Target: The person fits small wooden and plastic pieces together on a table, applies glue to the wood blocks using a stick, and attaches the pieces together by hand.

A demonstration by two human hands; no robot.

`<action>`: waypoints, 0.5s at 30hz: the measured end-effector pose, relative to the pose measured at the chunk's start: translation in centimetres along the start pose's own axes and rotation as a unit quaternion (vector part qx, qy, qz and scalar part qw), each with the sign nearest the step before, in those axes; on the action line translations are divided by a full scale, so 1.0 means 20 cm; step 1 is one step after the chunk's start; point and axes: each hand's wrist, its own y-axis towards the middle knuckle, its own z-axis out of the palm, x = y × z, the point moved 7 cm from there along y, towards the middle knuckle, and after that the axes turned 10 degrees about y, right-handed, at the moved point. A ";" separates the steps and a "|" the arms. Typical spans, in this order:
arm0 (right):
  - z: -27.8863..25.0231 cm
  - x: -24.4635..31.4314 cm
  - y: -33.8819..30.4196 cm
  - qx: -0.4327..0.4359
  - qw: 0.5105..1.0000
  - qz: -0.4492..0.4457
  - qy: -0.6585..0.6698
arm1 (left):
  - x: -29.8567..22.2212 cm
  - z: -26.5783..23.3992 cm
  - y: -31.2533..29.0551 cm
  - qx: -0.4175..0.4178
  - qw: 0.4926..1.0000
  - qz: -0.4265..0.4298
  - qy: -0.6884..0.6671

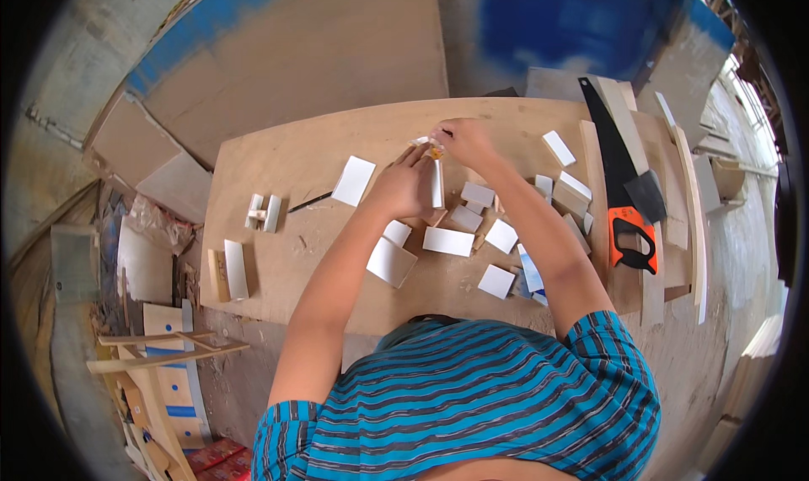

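Note:
Above the middle of the wooden work table [278,161], my left hand [408,186] is closed round a narrow white-faced block [437,188]. My right hand [463,140] meets it at the block's far end, its fingers pinched together. A small whitish and orange bit [434,151] shows between the hands, too small to name. What the right fingers hold, if anything, is hidden. Nearest below the hands lie a white rectangular block [448,241] and a larger white block [391,262]. To the left, a white panel [354,180] lies beside a black pencil-like stick [310,202].
A handsaw with an orange handle [633,238] lies at the right, beside a dark flat blade [646,196] and long wooden strips [595,203]. Several white blocks crowd under my right forearm. An assembled small block piece [264,213] stands at the table's left.

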 end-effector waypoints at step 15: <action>-0.06 -0.09 -0.07 -0.152 0.960 0.138 0.193 | 0.01 0.00 -0.05 -0.036 0.997 -0.005 -0.075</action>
